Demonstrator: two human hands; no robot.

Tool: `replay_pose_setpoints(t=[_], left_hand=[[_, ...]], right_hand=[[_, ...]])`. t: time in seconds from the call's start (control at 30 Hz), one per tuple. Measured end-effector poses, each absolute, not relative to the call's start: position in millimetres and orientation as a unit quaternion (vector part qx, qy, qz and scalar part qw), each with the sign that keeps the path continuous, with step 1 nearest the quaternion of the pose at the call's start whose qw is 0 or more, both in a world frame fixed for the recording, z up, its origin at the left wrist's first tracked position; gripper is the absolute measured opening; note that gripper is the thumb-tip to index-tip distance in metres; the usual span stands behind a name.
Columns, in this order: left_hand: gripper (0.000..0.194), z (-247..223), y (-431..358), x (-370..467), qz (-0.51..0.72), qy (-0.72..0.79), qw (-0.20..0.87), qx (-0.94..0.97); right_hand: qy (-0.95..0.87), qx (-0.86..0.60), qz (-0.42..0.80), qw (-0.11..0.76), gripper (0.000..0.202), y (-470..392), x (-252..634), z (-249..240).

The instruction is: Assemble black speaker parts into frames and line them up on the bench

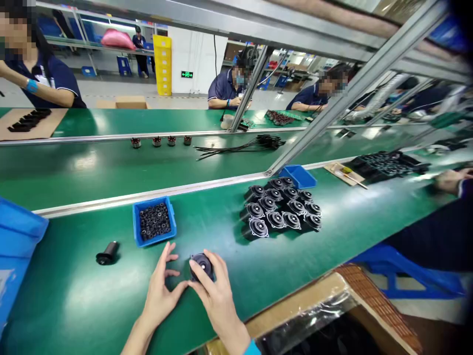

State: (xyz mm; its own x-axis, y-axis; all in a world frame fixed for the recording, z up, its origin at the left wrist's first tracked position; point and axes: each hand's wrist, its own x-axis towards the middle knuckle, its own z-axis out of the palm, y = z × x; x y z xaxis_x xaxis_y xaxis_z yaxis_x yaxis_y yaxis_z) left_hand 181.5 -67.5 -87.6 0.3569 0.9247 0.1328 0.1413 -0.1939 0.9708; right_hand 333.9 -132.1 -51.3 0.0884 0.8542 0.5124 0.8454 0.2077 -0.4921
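Note:
On the green bench, my right hand [218, 291] grips a round black motor housing [204, 265] with a flanged top, fingers over its upper face. Beside it on the left, my left hand [162, 281] has its fingers spread and curved, its thumb close to the housing's lower edge; it holds nothing. Just beyond my left hand stands a small blue bin [173, 222] full of small black rings. Farther left, a black flanged part with a short stem [107, 253] lies on its side. A group of similar black housings [283, 207] stands to the right.
A large blue crate [18, 246] is at the left edge. Behind the housings sits an empty blue tray [298, 176], near a slanting metal post [314, 123]. An open cardboard box [295, 301] adjoins the front edge. Black cables [244, 146] lie on the middle belt. Co-workers sit opposite and right.

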Motion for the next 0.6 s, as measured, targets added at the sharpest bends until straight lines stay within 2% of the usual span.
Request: replay_pose_setpoints(t=[0.1, 0.17, 0.23, 0.3, 0.4, 0.47, 0.5, 0.53, 0.6], left_hand=[[0.074, -88.6, -72.8, 181.1, 0.436, 0.428, 0.488, 0.623], [0.065, -87.7, -80.1, 174.4, 0.457, 0.452, 0.449, 0.62], [0.052, -85.2, -85.1, 160.0, 0.462, 0.479, 0.357, 0.655], [0.04, -80.2, -81.6, 138.6, 0.457, 0.525, 0.217, 0.685], [0.045, -68.5, -54.2, 98.3, 0.414, 0.615, 0.042, 0.67], [0.054, -61.9, -28.5, 73.4, 0.359, 0.647, 0.027, 0.672], [0.051, -60.3, -17.5, 64.1, 0.333, 0.651, 0.047, 0.681], [0.044, -59.9, -9.9, 57.9, 0.313, 0.65, 0.07, 0.689], [0.035, -61.1, -9.0, 55.8, 0.29, 0.648, 0.108, 0.696]], right_hand=[[-0.69, -0.625, 0.014, 0.365, 0.043, -131.7, 340.2, -64.3], [-0.698, -0.623, 0.01, 0.354, 0.041, -121.5, 353.6, -72.2], [-0.693, -0.633, -0.023, 0.344, 0.037, -100.3, 377.4, -75.1], [-0.68, -0.662, -0.072, 0.307, 0.039, -69.0, 406.2, -72.1], [-0.614, -0.73, -0.126, 0.271, 0.046, -22.2, 435.0, -58.3], [-0.589, -0.733, -0.134, 0.312, 0.055, -8.8, 430.2, -45.5], [-0.594, -0.717, -0.111, 0.347, 0.055, -9.7, 418.9, -39.4], [-0.607, -0.691, -0.066, 0.387, 0.052, -15.2, 401.8, -34.4], [-0.635, -0.633, 0.109, 0.428, 0.034, -35.9, 354.7, -29.9]])
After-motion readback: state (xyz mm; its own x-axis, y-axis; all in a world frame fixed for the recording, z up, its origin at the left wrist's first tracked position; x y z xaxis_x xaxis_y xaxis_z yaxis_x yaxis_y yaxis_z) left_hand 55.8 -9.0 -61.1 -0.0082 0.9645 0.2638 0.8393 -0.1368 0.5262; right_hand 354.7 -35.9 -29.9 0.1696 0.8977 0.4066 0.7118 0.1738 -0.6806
